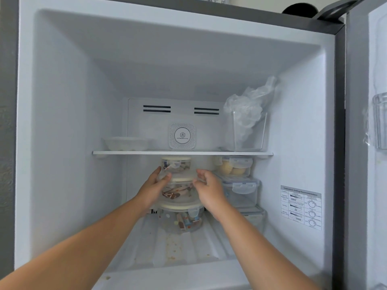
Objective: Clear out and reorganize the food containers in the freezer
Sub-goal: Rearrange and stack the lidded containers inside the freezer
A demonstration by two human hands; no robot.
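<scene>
Three round glass containers with cream lids are stacked under the freezer shelf (182, 153). The top container (177, 164) sits just below the shelf. My left hand (152, 188) holds the left side of the middle container (178, 190), thumb on its lid. My right hand (208, 188) curls round its right side. The bottom container (181, 220) stands on the freezer floor. To the right is a stack of rectangular clip-lid boxes: one with yellow balls (234, 166) on top, a clear one (240, 191) under it, another (254, 218) lowest.
On the shelf stand a white tray (127, 142) at left, a round-grilled deodoriser (182, 136) at centre, and a clear bin holding a crumpled plastic bag (248, 114) at right. The freezer floor (184, 248) shows stains. The open door (372, 143) hangs at right.
</scene>
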